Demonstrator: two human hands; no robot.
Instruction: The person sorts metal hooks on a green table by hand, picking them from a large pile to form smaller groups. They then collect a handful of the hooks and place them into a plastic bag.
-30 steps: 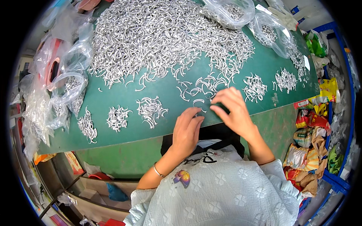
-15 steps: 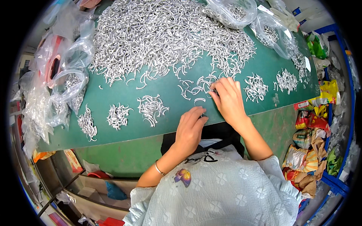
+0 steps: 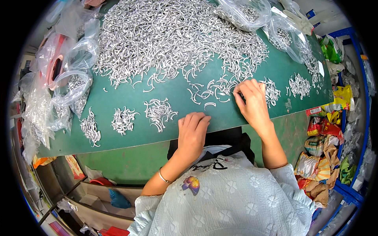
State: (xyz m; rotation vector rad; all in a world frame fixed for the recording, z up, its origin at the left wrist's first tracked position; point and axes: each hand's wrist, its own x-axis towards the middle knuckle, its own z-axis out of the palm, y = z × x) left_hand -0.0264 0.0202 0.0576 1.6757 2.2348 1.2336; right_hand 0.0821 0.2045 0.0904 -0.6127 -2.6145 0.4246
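Observation:
A large heap of small curved silver metal pieces (image 3: 169, 39) spreads over the green table (image 3: 157, 88). My right hand (image 3: 252, 103), its fingers bent and drawn together, is beside a small pile of the pieces (image 3: 272, 93) and partly covers it. What its fingertips hold, if anything, is hidden. At the table's front edge my left hand (image 3: 192, 131) is curled with the fingertips turned down; its grip is out of sight. One single curved piece (image 3: 210, 104) lies between my hands. Just beyond it are loose curved pieces (image 3: 214, 88).
To the left sit three small piles, one (image 3: 160, 114) nearest my left hand. Another pile (image 3: 299, 85) is at the right. Clear plastic bags (image 3: 80, 55) crowd the left side, and more bags (image 3: 248, 15) of pieces stand back right. A blue shelf (image 3: 350, 192) holds packages beyond the table.
My right hand has moved right, from the loose pieces to the small pile. My left hand has shifted slightly left, and its fingers have turned further down.

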